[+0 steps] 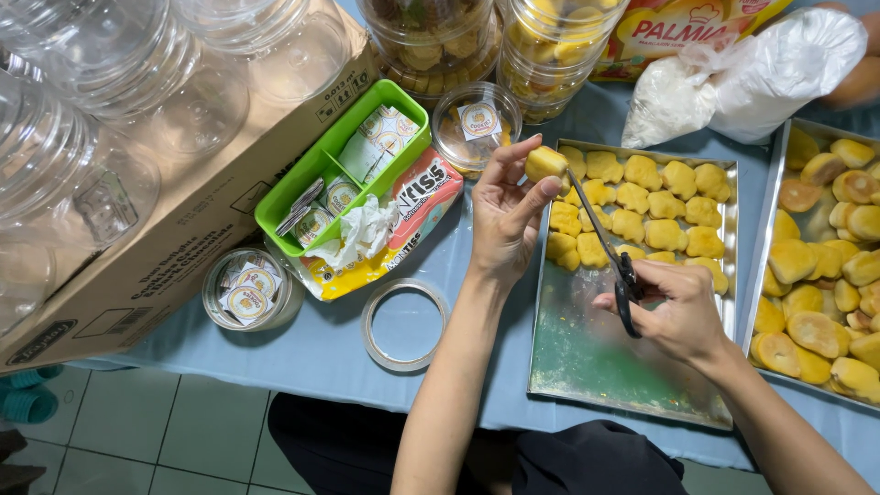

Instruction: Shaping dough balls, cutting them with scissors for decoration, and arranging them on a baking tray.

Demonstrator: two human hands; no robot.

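One yellow cookie pinched in my left hand, above the baking tray's far-left corner. Right hand grips black scissors; tips touch cookie's edge. Best trim shallowly, rotating cookie between snips.

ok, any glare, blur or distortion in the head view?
Head view: even, soft light with faint shadows; glare on the clear jars and on the bare part of the metal tray; left hand, cookie and scissors sharp; edges bow slightly, wide-angle.
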